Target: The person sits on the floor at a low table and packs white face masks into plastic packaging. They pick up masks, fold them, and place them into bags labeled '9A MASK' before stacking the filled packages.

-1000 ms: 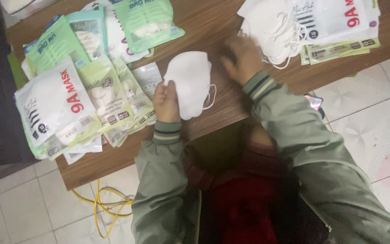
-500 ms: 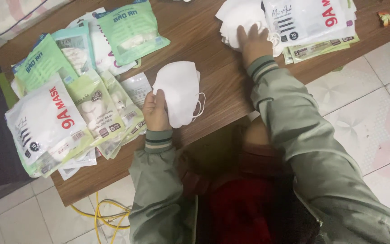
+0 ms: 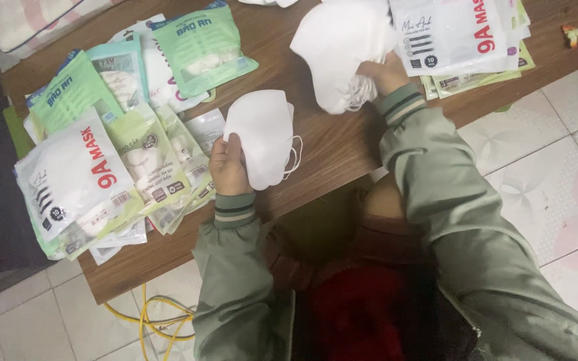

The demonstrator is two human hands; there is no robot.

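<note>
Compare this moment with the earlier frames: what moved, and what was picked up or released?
The right hand took hold of white masks from the far pile and lifted them off the table. The left hand keeps its single white mask; the packet stacks lie unchanged.

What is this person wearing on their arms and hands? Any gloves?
No gloves: the left hand and right hand are bare. Both arms are in a grey-green padded jacket. The left sleeve and right sleeve each end in a ribbed knit cuff with dark stripes. No rings or watch show.
</note>
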